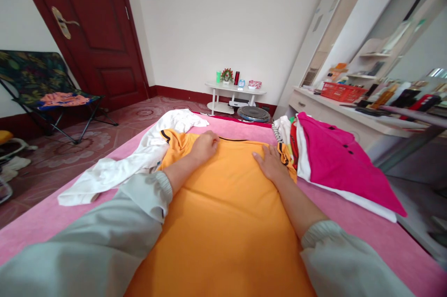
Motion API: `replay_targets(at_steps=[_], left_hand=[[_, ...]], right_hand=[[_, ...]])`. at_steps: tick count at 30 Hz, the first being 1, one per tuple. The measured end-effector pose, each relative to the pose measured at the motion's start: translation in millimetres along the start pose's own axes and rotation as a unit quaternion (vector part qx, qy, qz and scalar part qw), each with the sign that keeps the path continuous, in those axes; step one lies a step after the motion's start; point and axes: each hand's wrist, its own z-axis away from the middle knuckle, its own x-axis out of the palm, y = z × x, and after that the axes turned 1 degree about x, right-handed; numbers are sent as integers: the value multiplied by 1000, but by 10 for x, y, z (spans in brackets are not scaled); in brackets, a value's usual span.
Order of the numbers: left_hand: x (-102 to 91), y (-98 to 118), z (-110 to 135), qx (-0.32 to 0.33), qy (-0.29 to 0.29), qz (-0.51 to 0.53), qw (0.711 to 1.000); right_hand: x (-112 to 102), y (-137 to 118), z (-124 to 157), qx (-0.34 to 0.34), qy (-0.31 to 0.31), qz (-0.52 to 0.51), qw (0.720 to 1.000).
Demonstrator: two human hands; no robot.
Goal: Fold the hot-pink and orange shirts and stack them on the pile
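An orange T-shirt (223, 204) with black trim at its neck and sleeves lies spread out, its collar at the far end. My left hand (206, 145) rests by the left of the collar, fingers curled in on the cloth; the fingertips are partly hidden. On the right shoulder area, my right hand (273, 162) lies flat with its fingers stretched out and the thumb apart. The T-shirt's left sleeve sits against a rumpled white garment (118, 176). Its right sleeve is bunched beside a stack of folded clothes.
A pink-covered surface (115, 141) bears the clothes, with a magenta garment (338, 162) on the right. Beyond stand a small white table (233, 87) and a dressing table (349, 111) with a red basket (342, 92). A folding chair (38, 73) stands left, near a dark red door (94, 22).
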Motion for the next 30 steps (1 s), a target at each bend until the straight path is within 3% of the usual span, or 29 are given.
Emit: replay_targets(at_steps=[3, 7, 9, 13, 16, 20, 24, 30], left_hand=[[124, 176, 92, 92, -23, 36, 995], [201, 257, 168, 129, -39, 19, 991], [209, 250, 176, 136, -37, 4, 990], [217, 236, 164, 138, -34, -16, 990], [214, 244, 157, 141, -37, -20, 989], [199, 257, 166, 124, -33, -15, 992], [213, 251, 169, 54, -22, -34, 998], [221, 254, 153, 8, -73, -59, 996]], right_hand=[[-22, -14, 27, -56, 70, 9, 996], [-64, -21, 28, -139, 101, 3, 985], [-77, -4, -33, -148, 109, -14, 983], [-93, -1, -307, -59, 109, -72, 990], [-88, -76, -544, 17, 75, -101, 992], [-30, -191, -756, 29, 27, -50, 998], [89, -181, -866, 86, 65, -76, 991], [168, -162, -795, 88, 80, -106, 987]])
